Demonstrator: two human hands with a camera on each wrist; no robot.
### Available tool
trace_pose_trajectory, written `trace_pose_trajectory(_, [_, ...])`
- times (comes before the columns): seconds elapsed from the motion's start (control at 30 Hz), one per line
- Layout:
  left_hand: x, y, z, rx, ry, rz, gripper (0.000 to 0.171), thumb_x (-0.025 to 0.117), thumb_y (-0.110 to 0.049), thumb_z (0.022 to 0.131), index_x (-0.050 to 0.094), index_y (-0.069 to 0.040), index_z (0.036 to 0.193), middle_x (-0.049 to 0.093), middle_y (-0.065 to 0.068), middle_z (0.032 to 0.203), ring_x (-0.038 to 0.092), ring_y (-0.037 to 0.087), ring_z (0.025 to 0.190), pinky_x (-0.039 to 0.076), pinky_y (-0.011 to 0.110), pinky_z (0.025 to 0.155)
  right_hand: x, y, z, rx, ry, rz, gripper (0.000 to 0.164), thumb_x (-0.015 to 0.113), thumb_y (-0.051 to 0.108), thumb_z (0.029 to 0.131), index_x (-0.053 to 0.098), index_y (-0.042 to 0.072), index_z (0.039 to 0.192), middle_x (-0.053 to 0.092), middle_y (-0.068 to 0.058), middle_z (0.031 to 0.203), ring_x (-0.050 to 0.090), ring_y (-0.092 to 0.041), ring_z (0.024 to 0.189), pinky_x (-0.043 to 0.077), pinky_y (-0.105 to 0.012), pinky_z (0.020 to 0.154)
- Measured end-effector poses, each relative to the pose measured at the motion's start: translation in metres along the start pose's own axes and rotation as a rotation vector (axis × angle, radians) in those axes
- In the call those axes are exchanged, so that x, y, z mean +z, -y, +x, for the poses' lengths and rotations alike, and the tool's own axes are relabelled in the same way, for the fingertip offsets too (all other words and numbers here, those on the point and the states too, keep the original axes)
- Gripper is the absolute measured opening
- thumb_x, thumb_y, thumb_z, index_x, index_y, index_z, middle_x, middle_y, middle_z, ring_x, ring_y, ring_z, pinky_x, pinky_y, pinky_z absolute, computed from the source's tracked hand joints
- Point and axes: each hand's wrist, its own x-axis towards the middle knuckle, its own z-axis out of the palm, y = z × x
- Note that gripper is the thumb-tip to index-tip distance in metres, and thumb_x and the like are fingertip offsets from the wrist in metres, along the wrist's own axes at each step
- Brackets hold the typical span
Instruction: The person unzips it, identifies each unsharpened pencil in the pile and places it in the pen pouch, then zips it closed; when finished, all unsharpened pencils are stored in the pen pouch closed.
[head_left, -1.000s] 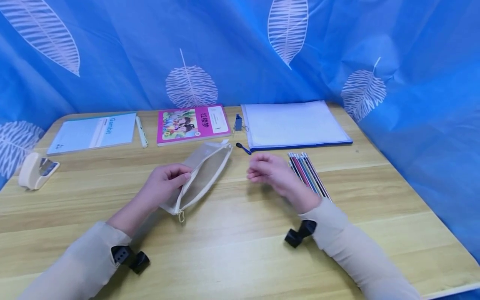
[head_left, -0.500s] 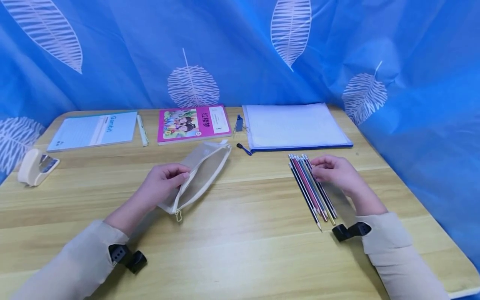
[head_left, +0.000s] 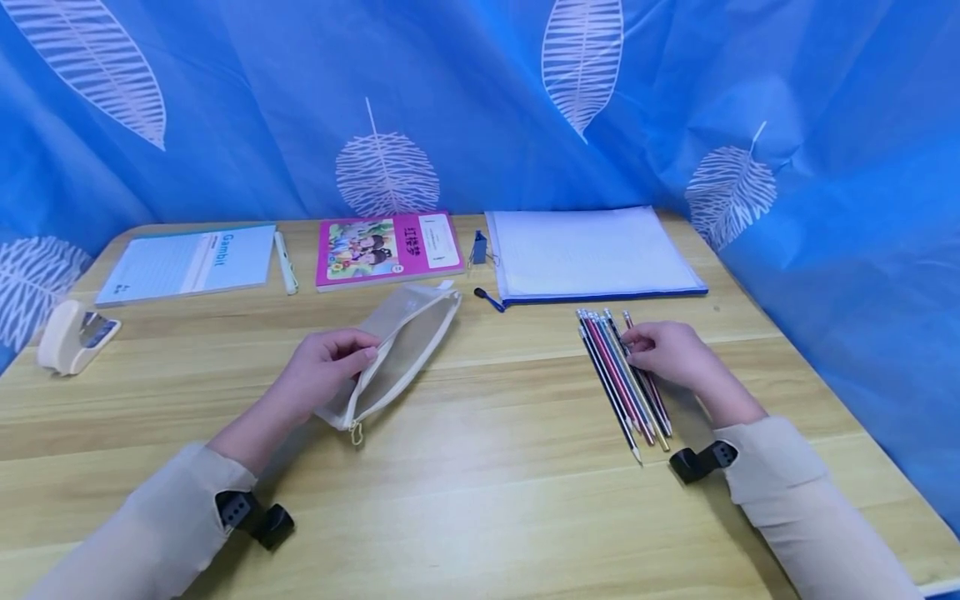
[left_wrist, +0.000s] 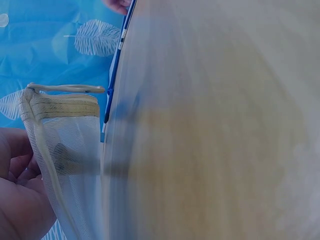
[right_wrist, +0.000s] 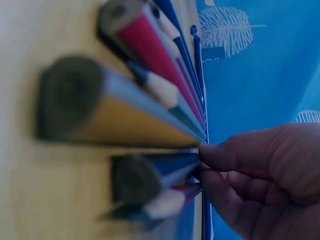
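Several slim wooden pencils in mixed colours (head_left: 621, 379): loose bundle, right side of the pale wood-grain table (head_left: 465, 500), silvery ends far, some near ends sharpened. Presumably light, stiff, smooth, apt to roll, fragile at the points; best held round the shafts. Right hand (head_left: 667, 357): narrow thumb-and-finger pinch on the rightmost shafts, towards the far ends; number held unclear. One cream mesh zip pouch (head_left: 408, 350), left of them: likely light, limp; left hand (head_left: 322, 367) pinches its left rim, mouth gaping.
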Motion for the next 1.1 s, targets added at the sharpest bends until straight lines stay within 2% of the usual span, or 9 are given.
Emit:
trace_pose_trajectory(0.2, [0.0, 0.001, 0.0, 0.013, -0.006, 0.01, 0.025, 0.055, -0.014, 0.093, 0.064, 0.0, 0.112, 0.062, 0.01, 0.096, 0.054, 0.011, 0.08, 0.048, 0.021, 0.068, -0.002, 0.014, 0.009, 0.024, 0.041, -0.179, 0.04, 0.062, 0.008, 0.078, 0.057, -0.004, 0.116, 0.06, -0.009, 0.079, 0.054, -0.022, 0.07, 0.044, -0.036, 0.064])
trace_pose_trajectory(0.33, [-0.001, 0.001, 0.0, 0.014, -0.016, 0.021, 0.024, 0.054, -0.014, 0.093, 0.064, 0.0, 0.111, 0.063, 0.01, 0.097, 0.053, 0.013, 0.081, 0.048, 0.021, 0.069, -0.001, 0.019, 0.017, 0.068, 0.066, -0.245, 0.044, 0.064, 0.01, 0.076, 0.055, -0.007, 0.115, 0.062, -0.02, 0.091, 0.055, -0.027, 0.074, 0.046, -0.04, 0.066])
trace_pose_trajectory(0.5, [-0.001, -0.001, 0.0, 0.026, -0.023, 0.016, 0.024, 0.055, -0.014, 0.093, 0.064, 0.0, 0.11, 0.063, 0.009, 0.095, 0.053, 0.013, 0.081, 0.047, 0.021, 0.068, -0.004, 0.024, 0.021, 0.127, 0.068, -0.229, 0.029, 0.064, 0.013, 0.075, 0.057, -0.006, 0.095, 0.059, -0.019, 0.086, 0.054, -0.026, 0.071, 0.046, -0.036, 0.061])
trace_pose_trajectory(0.6, [0.0, -0.001, 0.001, 0.04, -0.009, 0.001, 0.023, 0.055, -0.012, 0.093, 0.065, 0.002, 0.109, 0.063, 0.007, 0.091, 0.053, 0.01, 0.077, 0.047, 0.02, 0.067, -0.012, 0.027, 0.016, 0.156, 0.006, -0.145, 0.037, 0.061, 0.016, 0.077, 0.056, -0.007, 0.105, 0.06, -0.019, 0.091, 0.054, -0.026, 0.072, 0.044, -0.034, 0.06])
trace_pose_trajectory(0.67, [0.001, 0.0, 0.001, 0.048, -0.003, -0.005, 0.023, 0.056, -0.012, 0.092, 0.065, 0.002, 0.108, 0.063, 0.005, 0.089, 0.053, 0.008, 0.076, 0.047, 0.02, 0.066, -0.019, 0.031, 0.011, 0.17, -0.076, 0.006, 0.042, 0.058, 0.014, 0.079, 0.051, -0.006, 0.115, 0.06, -0.02, 0.094, 0.058, -0.024, 0.074, 0.047, -0.033, 0.061])
trace_pose_trajectory(0.73, [0.001, 0.0, 0.002, 0.049, -0.001, -0.009, 0.023, 0.056, -0.012, 0.092, 0.065, 0.002, 0.108, 0.063, 0.005, 0.089, 0.054, 0.008, 0.075, 0.048, 0.021, 0.066, -0.023, 0.038, 0.007, 0.167, -0.158, 0.243, 0.044, 0.054, 0.01, 0.082, 0.045, -0.004, 0.122, 0.06, -0.016, 0.093, 0.06, -0.02, 0.073, 0.051, -0.031, 0.063])
trace_pose_trajectory(0.87, [0.001, -0.002, 0.002, 0.039, -0.001, -0.002, 0.024, 0.056, -0.014, 0.093, 0.065, 0.0, 0.109, 0.064, 0.006, 0.091, 0.054, 0.009, 0.077, 0.048, 0.021, 0.067, -0.014, 0.061, 0.008, 0.13, -0.213, 0.93, 0.025, 0.049, -0.004, 0.085, 0.043, 0.004, 0.108, 0.059, -0.002, 0.077, 0.06, -0.01, 0.062, 0.053, -0.022, 0.061])
trace_pose_trajectory(0.97, [0.002, -0.003, 0.002, 0.036, 0.0, -0.01, 0.024, 0.056, -0.013, 0.092, 0.065, 0.001, 0.109, 0.064, 0.006, 0.09, 0.055, 0.009, 0.077, 0.049, 0.021, 0.067, 0.005, 0.082, 0.014, 0.152, -0.173, 1.321, 0.021, 0.046, -0.009, 0.086, 0.04, 0.008, 0.097, 0.056, -0.001, 0.078, 0.059, -0.011, 0.064, 0.053, -0.021, 0.062])
trace_pose_trajectory(1.1, [0.005, -0.004, 0.002, 0.032, 0.001, -0.027, 0.023, 0.056, -0.01, 0.092, 0.064, 0.002, 0.109, 0.064, 0.005, 0.09, 0.055, 0.008, 0.076, 0.049, 0.021, 0.067, 0.038, 0.113, 0.026, 0.227, -0.157, 1.496, 0.025, 0.044, -0.01, 0.086, 0.039, 0.006, 0.105, 0.047, -0.006, 0.091, 0.055, -0.013, 0.073, 0.053, -0.022, 0.072])
